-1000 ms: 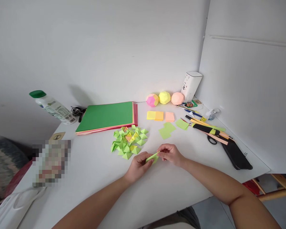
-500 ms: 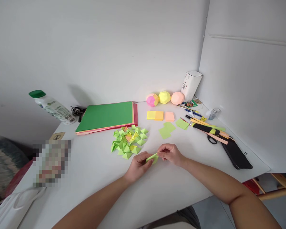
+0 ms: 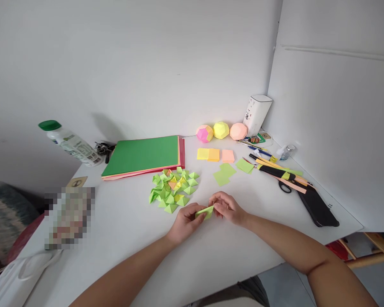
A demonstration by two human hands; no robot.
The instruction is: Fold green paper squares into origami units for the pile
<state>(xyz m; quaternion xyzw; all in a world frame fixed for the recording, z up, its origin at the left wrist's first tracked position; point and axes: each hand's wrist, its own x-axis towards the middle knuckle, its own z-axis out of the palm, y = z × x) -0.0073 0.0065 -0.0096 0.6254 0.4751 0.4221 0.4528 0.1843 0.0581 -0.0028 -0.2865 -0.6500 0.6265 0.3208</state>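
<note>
Above the table's near part, my left hand (image 3: 186,221) pinches a small light-green paper (image 3: 205,212) between thumb and fingers. Creased along its upper edge, the paper seems partly folded. At its right corner my right hand (image 3: 228,208) closes its thumb and curled fingers; some fingertips are hidden behind. Just beyond my left hand lies a heap of folded paper pieces (image 3: 169,189), mostly green with a few yellow and orange ones. Flat green paper squares (image 3: 222,177) rest beyond my right hand, with a further green stack (image 3: 245,166) to their right.
A stack of coloured sheets (image 3: 144,155), green on top, lies at back left beside a white bottle (image 3: 73,147). Sticky-note pads (image 3: 208,154) and faceted paper balls (image 3: 221,130) sit at the back. Scissors (image 3: 284,186), pens and a black phone (image 3: 318,207) lie right.
My right hand has shifted slightly and turned, its thumb now lower along the paper's right corner. The paper tilts a little differently; my left hand stays nearly still.
</note>
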